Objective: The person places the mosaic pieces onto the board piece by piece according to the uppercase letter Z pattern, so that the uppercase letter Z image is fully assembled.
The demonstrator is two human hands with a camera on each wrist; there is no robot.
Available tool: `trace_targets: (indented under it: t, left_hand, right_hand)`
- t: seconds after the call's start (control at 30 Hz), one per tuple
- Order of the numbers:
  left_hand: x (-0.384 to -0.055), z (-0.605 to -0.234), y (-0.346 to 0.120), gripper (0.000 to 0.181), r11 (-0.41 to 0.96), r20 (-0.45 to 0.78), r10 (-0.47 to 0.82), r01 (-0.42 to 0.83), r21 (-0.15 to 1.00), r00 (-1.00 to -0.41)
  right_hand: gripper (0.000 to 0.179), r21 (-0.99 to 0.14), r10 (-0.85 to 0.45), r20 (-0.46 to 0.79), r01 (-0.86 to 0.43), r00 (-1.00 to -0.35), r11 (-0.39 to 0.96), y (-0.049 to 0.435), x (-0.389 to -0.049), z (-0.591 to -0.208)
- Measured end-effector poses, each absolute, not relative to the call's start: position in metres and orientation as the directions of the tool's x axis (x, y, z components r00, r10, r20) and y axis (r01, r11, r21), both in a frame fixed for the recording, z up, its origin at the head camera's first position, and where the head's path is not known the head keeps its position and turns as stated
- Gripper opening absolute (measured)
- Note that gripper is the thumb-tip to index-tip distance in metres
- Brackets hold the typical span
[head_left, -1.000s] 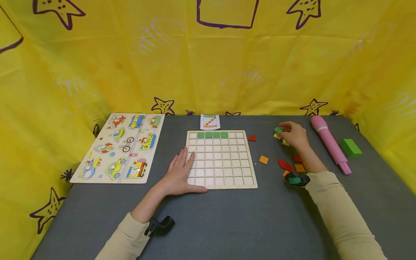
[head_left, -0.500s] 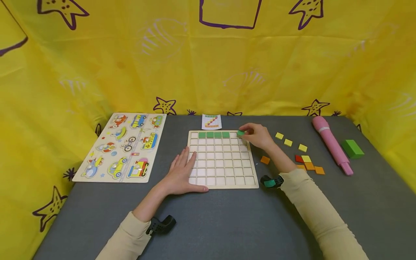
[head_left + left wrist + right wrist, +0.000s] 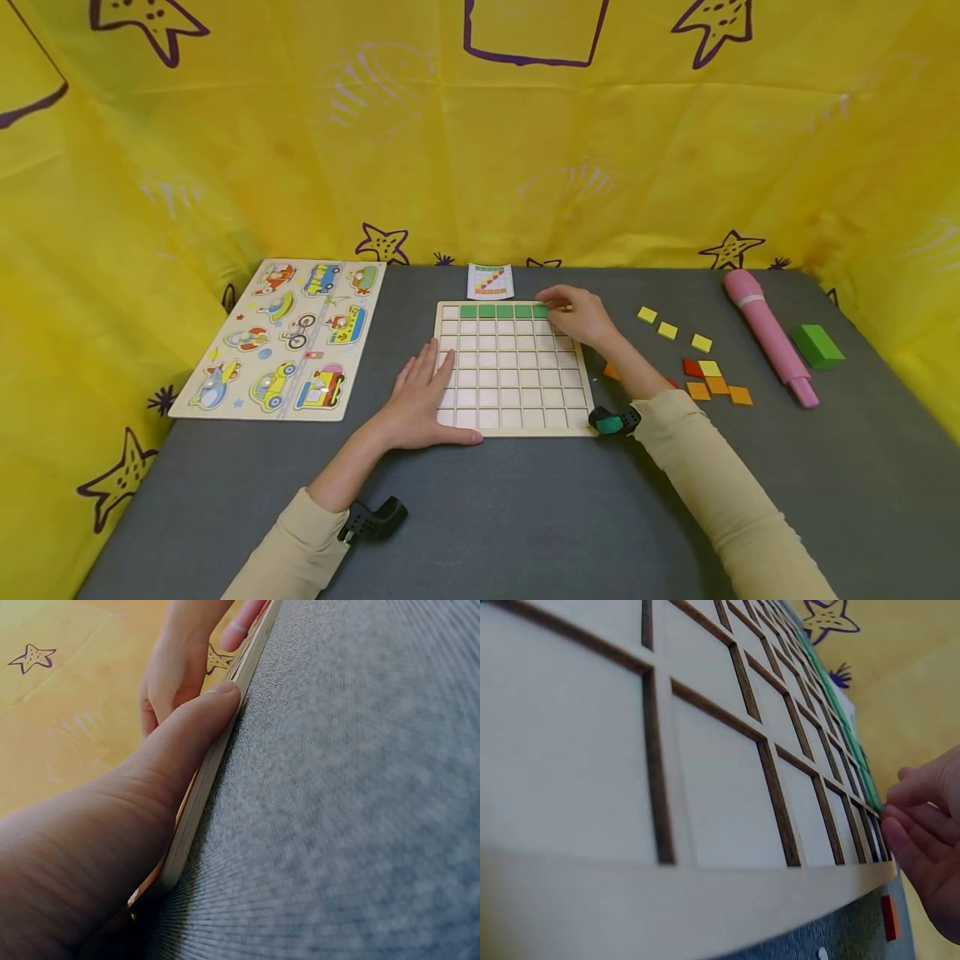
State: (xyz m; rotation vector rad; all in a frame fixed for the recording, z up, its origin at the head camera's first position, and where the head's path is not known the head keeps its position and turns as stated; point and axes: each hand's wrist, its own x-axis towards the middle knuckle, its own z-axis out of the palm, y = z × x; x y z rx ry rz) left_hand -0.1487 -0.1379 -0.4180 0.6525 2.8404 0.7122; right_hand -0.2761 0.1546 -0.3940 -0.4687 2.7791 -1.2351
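A wooden grid board (image 3: 495, 365) lies on the table with a row of several green square tiles (image 3: 487, 311) in its far row. My left hand (image 3: 412, 412) rests on the board's left edge, fingers spread straight, thumb along the near edge; the left wrist view shows that thumb (image 3: 191, 724) against the wooden side. At the right end of the green row, my right hand (image 3: 581, 317) pinches the last green tile (image 3: 540, 311) between thumb and fingertips. This tile sits in line with the others, partly hidden by the fingers.
Behind the board lies a small pattern card (image 3: 491, 282). To the right are yellow tiles (image 3: 667, 330), orange tiles (image 3: 717, 386) and a red tile (image 3: 692, 367). Farther right lie a pink microphone-shaped toy (image 3: 772, 337) and a green block (image 3: 818, 347). A vehicle puzzle board (image 3: 281, 337) lies left.
My right hand has carried a green tile from the loose tiles on the right to the board's far row, then moved slightly left with it. My left hand has stayed in place.
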Motion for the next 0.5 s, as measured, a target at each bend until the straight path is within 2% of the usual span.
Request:
trace_targets:
  t: [0.27,0.5]
  left_hand:
    - [-0.149,-0.419,-0.138,0.125,0.79,-0.026,0.449,0.383,0.478,-0.893]
    - [-0.149,-0.418,-0.138,0.125,0.789,-0.029,0.448,0.38,0.482,-0.894]
  right_hand:
    - [0.024,-0.708,-0.233,0.075,-0.216,-0.97,0.672,0.184,-0.272,-0.393]
    - [0.027,-0.581,-0.338,0.062,-0.309,-0.939,0.753,0.214,-0.268,-0.394]
